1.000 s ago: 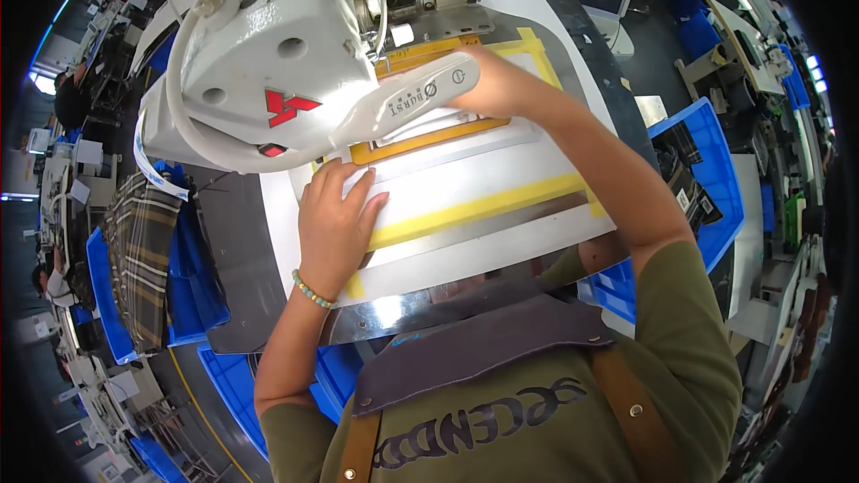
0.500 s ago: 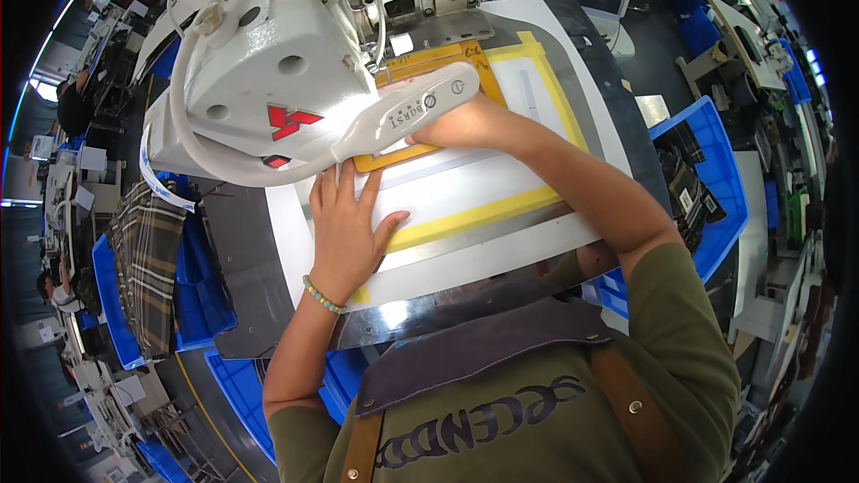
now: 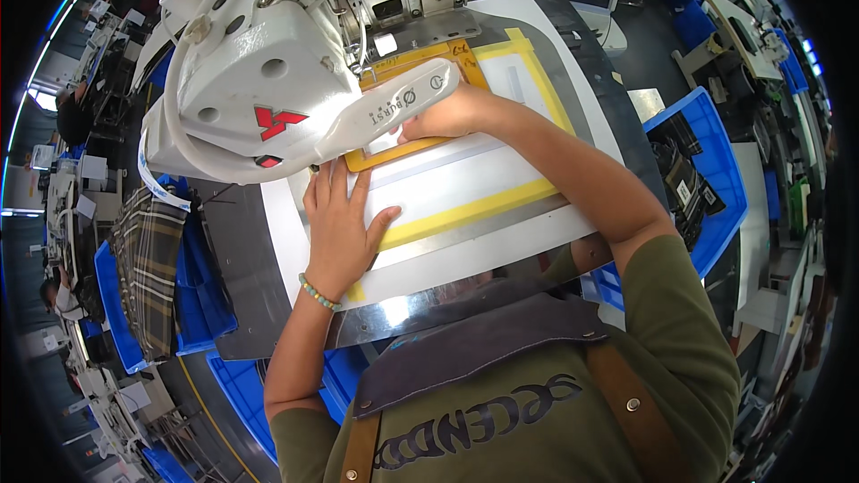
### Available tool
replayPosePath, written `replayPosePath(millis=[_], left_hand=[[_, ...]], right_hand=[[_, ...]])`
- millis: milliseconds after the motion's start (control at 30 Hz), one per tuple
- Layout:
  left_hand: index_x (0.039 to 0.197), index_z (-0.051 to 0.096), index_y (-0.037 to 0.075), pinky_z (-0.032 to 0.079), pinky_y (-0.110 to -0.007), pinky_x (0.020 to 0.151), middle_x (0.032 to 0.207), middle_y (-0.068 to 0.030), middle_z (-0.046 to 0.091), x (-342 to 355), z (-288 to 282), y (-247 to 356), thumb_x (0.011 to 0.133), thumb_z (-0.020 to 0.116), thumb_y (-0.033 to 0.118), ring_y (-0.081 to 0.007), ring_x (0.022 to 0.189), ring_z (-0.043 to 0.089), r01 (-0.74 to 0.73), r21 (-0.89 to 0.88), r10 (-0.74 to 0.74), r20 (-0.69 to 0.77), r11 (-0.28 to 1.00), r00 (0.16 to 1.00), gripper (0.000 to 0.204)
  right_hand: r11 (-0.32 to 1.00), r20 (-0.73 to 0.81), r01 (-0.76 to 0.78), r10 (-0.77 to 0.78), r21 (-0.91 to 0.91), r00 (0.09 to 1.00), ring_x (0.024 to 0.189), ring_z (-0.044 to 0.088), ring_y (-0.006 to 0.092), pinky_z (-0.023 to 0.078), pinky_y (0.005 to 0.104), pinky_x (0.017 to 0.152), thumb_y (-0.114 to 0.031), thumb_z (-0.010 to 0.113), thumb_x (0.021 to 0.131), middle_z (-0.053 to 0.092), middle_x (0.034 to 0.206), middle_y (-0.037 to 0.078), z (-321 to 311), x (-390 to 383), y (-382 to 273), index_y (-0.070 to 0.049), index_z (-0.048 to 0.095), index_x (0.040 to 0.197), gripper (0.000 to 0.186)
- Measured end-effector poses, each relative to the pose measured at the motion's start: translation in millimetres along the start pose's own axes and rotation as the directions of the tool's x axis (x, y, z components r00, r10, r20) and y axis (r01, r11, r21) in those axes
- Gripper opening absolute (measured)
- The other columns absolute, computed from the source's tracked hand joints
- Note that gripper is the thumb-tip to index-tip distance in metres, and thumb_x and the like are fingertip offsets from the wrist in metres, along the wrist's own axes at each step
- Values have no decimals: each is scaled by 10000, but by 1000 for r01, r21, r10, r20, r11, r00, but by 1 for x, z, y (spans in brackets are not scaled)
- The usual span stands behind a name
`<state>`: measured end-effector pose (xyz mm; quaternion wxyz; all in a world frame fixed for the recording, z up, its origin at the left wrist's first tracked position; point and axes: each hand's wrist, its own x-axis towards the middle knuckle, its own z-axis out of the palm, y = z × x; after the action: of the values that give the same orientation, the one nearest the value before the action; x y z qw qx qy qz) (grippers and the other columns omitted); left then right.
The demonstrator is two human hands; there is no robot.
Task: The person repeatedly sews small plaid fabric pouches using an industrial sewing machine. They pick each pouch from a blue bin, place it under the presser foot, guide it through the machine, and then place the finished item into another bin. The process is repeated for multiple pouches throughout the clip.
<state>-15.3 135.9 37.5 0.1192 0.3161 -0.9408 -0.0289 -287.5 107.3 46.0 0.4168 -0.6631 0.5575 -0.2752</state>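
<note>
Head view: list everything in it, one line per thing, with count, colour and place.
sewing machine: one, white, upper left, over the template
template: one, clear plate with yellow borders, centre of the table
orange frame: one, orange, under the machine's arm
table: one, grey metal, centre
bins: several, blue, right, left and lower left of the table
plaid cloth: one, dark check, in the left bin
apron: one, dark with brown straps, bottom centre
bracelet: one, pale beads, left wrist
left hand: flat on the template
right hand: at the orange frame, beside the machine arm
</note>
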Motion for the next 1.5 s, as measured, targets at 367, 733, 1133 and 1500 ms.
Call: replayPosePath(millis=[367, 733, 1133, 1500], left_hand=[[1354, 593, -12, 307, -532, 1135, 1459, -267, 483, 1, -2, 1, 941, 685, 393, -451, 1406, 386, 25, 10, -24, -36, 1000, 999, 586], [1347, 596, -1, 302, -525, 1134, 1444, -262, 493, 0, 0, 1, 945, 681, 396, -435, 1409, 391, 15, 26, -13, -62, 1000, 998, 571], [1342, 601, 4, 302, -528, 1122, 1431, -260, 500, -1, -1, 1, 948, 673, 401, -432, 1397, 397, 17, 28, -15, -64, 999, 998, 563], [1334, 611, 14, 301, -528, 1127, 1435, -256, 505, 0, 2, 0, 950, 663, 419, -420, 1396, 406, 22, 8, -21, -77, 1000, 997, 560]], right_hand=[[975, 83, -19, 39, -221, 996, 714, 660, 151, 540, 364, 676, -116, 734, 820, 657, 706, 36, -55, -16, -21, -71, 730, 972, 159], [803, 186, 64, 58, -592, 981, 770, 681, 307, 536, 416, 695, -60, 623, 765, 719, 803, 135, -47, -32, -20, -63, 740, 791, 120], [638, 144, 27, 131, -770, 981, 842, 721, 341, 576, 436, 750, -19, 637, 726, 737, 869, 192, -30, -23, -29, 6, 743, 808, 136], [878, -191, -60, -37, -475, 981, 987, 696, 283, 531, 421, 869, -80, 598, 858, 739, 996, 171, -39, -34, -36, -32, 757, 966, 198]])
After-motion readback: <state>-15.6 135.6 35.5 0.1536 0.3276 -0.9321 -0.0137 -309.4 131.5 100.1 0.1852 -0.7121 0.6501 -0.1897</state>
